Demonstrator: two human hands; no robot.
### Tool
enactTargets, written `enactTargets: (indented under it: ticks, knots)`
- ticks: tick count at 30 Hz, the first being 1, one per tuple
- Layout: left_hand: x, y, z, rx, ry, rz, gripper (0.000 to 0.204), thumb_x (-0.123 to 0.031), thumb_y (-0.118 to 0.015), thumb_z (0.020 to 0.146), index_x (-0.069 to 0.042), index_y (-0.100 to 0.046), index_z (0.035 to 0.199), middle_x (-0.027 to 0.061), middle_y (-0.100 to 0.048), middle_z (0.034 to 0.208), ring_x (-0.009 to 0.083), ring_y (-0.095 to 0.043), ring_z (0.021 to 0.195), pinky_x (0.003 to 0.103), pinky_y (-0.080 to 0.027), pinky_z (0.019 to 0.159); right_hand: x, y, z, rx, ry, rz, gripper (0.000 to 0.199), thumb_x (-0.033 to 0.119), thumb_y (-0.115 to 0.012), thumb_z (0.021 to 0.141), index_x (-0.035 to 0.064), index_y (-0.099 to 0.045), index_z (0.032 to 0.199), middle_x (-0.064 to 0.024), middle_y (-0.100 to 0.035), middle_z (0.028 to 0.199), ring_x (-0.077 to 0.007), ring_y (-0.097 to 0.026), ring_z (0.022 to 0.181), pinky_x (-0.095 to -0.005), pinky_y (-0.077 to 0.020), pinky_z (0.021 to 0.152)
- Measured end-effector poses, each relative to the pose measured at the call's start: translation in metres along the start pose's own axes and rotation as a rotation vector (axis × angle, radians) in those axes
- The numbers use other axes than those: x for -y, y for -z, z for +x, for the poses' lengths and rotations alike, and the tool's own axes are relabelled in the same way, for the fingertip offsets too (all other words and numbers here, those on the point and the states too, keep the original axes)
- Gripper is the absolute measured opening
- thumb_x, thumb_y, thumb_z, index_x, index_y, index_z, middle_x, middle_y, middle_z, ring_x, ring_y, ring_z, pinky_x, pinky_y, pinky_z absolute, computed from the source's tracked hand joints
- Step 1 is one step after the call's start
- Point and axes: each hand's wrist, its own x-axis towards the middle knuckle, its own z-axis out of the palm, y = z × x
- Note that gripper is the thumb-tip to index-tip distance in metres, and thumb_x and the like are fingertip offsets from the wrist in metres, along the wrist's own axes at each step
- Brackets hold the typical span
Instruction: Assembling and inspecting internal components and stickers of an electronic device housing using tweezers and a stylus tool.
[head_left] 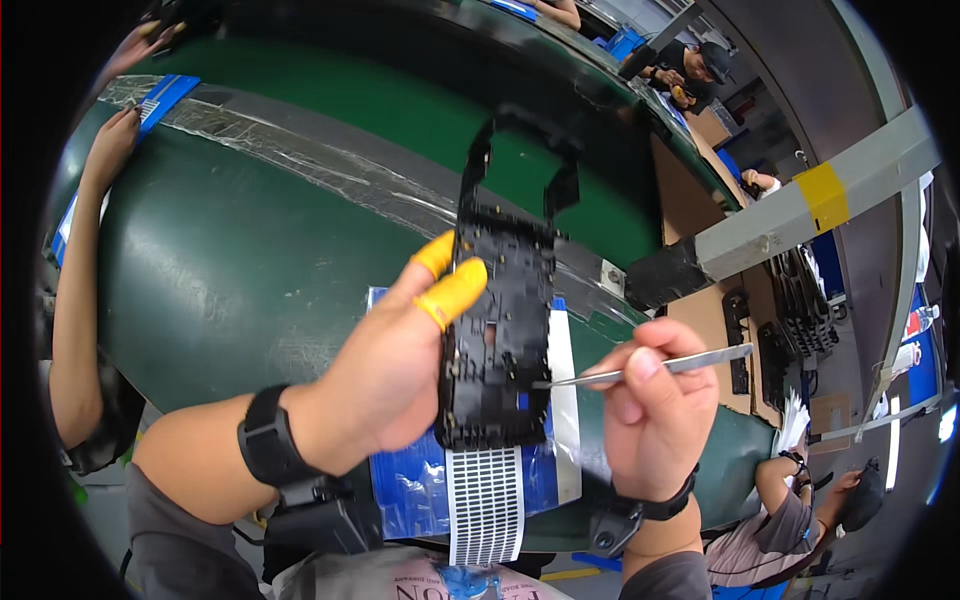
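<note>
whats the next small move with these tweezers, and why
Probably have the right hand ease the tweezers slightly toward the small blue patch: their tip appears close beside it, and the left hand holds the black frame.

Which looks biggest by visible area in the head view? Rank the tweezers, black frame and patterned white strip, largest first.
1. Black frame, by a clear margin
2. Patterned white strip
3. Tweezers: longer than the strip, but far thinner
</note>
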Motion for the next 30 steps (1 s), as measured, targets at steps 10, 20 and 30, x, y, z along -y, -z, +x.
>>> enactTargets:
  ticks: [10,20,30]
  knots:
    - [0.008,-0.010,-0.004,-0.041,0.006,0.032,0.040,-0.024,-0.040,0.088,-0.014,-0.030,0.125,0.0021,-0.047,0.108,0.0130,-0.048,0.089,0.030,-0.042,0.079,-0.020,0.002,0.001,0.051,-0.147,0.074,0.022,-0.004,-0.054,0.076,-0.0067,-0.049,0.097,-0.0139,-0.060,0.079,-0.0159,-0.059,0.073,-0.0257,-0.0477,0.068]
    - [0.004,-0.006,-0.008,0.011,-0.020,0.018,0.042,-0.023,-0.042,0.087,-0.014,-0.029,0.126,0.0015,-0.047,0.106,0.0115,-0.048,0.087,0.028,-0.043,0.077,-0.022,-0.001,-0.003,0.078,-0.073,-0.037,0.020,-0.003,-0.055,0.076,-0.0062,-0.050,0.096,-0.0138,-0.061,0.078,-0.0144,-0.059,0.071,-0.0237,-0.0464,0.067]
    - [0.004,-0.007,-0.007,0.032,-0.017,-0.027,0.046,-0.019,-0.046,0.085,-0.013,-0.027,0.126,0.0032,-0.047,0.107,0.0140,-0.049,0.091,0.031,-0.041,0.081,-0.022,0.000,-0.003,0.085,-0.055,-0.062,0.020,-0.003,-0.054,0.077,-0.0058,-0.051,0.096,-0.0139,-0.061,0.078,-0.0141,-0.058,0.071,-0.0233,-0.0463,0.066]
